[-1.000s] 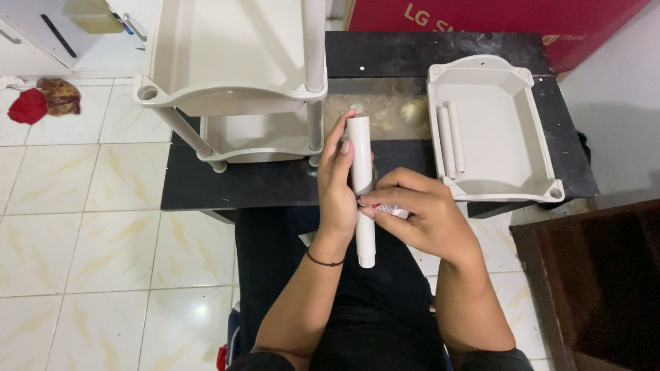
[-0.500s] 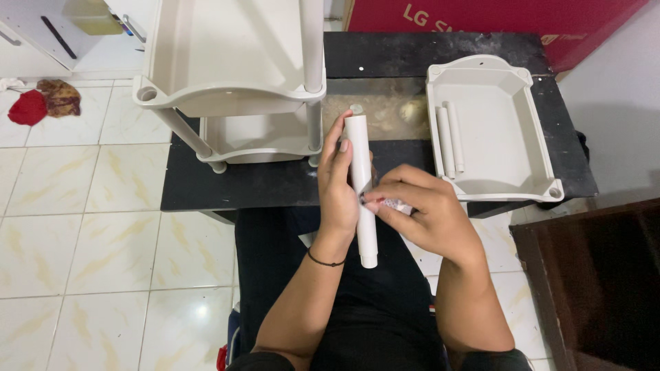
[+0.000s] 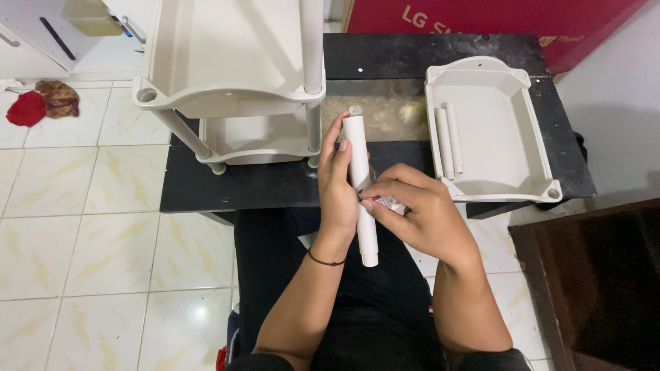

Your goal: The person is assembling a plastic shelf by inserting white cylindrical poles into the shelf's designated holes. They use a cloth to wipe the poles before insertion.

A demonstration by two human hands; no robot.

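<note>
L hand (image 3: 339, 185) wrapped round a white plastic tube (image 3: 360, 185), fingers curled on its left side, tube held roughly upright over the lap, top end near the desk (image 3: 275, 185) edge, bottom end free below the palm; R hand (image 3: 419, 216) closed in a pinch on a small sticker (image 3: 393, 204), whitish w/ red marks, thumb + forefinger tips pressed at the tube's mid section; sticker touching the tube, can't tell if it's stuck on or partly off; black cord bracelet (image 3: 324, 262) on L wrist.

Desk is black, low, w/ a worn pale patch in the middle; on its left stands a beige tiered plastic rack (image 3: 234, 69), two shelves visible, joined by tube posts; on its right lies a loose beige tray (image 3: 533, 124), same type, corner sockets showing; inside it two more white tubes (image 3: 448, 141) lie side by side along the left wall, touching each other.

Red cardboard box (image 3: 481, 17) behind the desk; cream tiled floor (image 3: 82, 233) at left, w/ red + brown cloths (image 3: 41, 103) bunched near a white cabinet (image 3: 69, 34); dark wood furniture (image 3: 598, 282) at lower right.
</note>
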